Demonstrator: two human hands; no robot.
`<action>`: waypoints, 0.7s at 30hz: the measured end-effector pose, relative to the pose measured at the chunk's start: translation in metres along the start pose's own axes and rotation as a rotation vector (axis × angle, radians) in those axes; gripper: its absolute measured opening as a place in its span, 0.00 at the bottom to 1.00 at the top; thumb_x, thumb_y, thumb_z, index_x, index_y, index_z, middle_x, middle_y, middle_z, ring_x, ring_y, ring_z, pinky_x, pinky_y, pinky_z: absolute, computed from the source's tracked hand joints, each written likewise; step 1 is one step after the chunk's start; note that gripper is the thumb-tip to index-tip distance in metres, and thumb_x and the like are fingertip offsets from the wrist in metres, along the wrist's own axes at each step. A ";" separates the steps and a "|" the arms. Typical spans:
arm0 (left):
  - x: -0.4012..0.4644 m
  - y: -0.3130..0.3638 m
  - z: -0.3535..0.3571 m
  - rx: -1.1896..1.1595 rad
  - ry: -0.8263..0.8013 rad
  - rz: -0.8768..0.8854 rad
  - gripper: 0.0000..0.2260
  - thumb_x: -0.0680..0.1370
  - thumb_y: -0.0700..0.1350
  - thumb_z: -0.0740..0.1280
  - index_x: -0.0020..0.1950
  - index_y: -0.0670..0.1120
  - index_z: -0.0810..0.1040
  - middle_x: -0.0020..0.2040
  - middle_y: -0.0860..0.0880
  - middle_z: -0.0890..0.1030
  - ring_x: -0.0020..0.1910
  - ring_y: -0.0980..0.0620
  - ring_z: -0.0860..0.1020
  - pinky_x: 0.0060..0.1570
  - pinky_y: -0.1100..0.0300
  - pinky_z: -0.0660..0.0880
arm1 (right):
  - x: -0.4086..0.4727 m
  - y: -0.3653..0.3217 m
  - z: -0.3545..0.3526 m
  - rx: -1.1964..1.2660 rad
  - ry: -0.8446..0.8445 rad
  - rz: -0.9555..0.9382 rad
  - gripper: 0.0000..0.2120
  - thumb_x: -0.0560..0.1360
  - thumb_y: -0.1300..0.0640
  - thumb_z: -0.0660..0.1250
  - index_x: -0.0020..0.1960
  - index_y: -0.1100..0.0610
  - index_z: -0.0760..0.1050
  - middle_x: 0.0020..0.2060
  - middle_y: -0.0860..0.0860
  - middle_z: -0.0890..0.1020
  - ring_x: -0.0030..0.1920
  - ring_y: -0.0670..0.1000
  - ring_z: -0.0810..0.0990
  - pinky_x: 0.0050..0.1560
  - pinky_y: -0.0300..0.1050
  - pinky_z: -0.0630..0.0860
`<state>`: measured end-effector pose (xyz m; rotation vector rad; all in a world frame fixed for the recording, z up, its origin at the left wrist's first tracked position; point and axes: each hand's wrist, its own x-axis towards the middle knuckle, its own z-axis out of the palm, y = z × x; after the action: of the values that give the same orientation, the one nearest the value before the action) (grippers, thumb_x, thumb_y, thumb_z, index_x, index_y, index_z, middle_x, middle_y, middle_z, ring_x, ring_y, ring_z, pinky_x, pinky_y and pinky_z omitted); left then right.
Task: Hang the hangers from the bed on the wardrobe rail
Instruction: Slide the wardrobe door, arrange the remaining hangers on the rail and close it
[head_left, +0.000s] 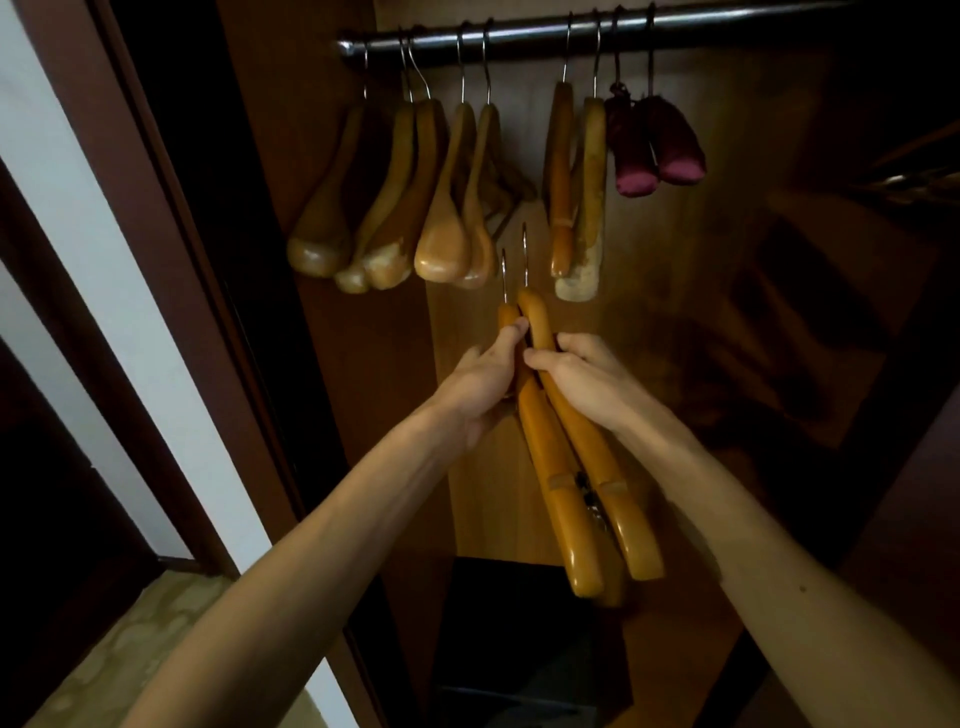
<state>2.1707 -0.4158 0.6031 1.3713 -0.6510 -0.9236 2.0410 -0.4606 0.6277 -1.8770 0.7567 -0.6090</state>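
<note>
I face the open wardrobe. A metal rail (519, 39) runs across the top with several wooden hangers (447, 197) hooked on it. Below the rail I hold two orange wooden hangers side by side, hooks pointing up. My left hand (483, 384) grips the left hanger (550, 467) near its neck. My right hand (582, 374) grips the right hanger (587, 447) just below its top. Their lower ends hang down toward me. The hooks sit well below the rail, in the gap between the two hanging groups.
Two padded purple hangers (654, 145) hang at the right end of the rail. The dark wardrobe door frame (171, 218) stands on the left, a white wall (78, 218) beside it. A dark box or drawer (519, 649) lies at the wardrobe's bottom.
</note>
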 end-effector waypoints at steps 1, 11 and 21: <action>0.000 0.008 0.001 -0.016 -0.005 0.002 0.34 0.73 0.64 0.70 0.70 0.42 0.74 0.57 0.41 0.84 0.52 0.44 0.85 0.48 0.48 0.84 | 0.001 -0.007 -0.002 0.006 0.006 -0.010 0.10 0.81 0.50 0.63 0.57 0.52 0.80 0.48 0.55 0.85 0.49 0.54 0.85 0.56 0.58 0.81; -0.009 0.095 0.017 -0.024 -0.080 -0.003 0.17 0.84 0.54 0.61 0.56 0.42 0.81 0.38 0.45 0.85 0.29 0.50 0.84 0.29 0.57 0.81 | 0.019 -0.054 -0.029 -0.003 0.068 -0.028 0.12 0.82 0.49 0.62 0.53 0.53 0.81 0.46 0.53 0.85 0.51 0.55 0.84 0.60 0.58 0.78; -0.006 0.108 0.027 0.030 -0.020 -0.054 0.18 0.84 0.52 0.62 0.67 0.43 0.75 0.50 0.46 0.80 0.46 0.50 0.78 0.37 0.54 0.76 | 0.013 -0.037 -0.029 0.079 0.174 0.093 0.26 0.84 0.46 0.58 0.79 0.52 0.61 0.74 0.54 0.69 0.72 0.58 0.68 0.70 0.54 0.65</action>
<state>2.1637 -0.4297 0.7138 1.4135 -0.6478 -0.9745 2.0383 -0.4764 0.6739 -1.7218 0.9140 -0.7391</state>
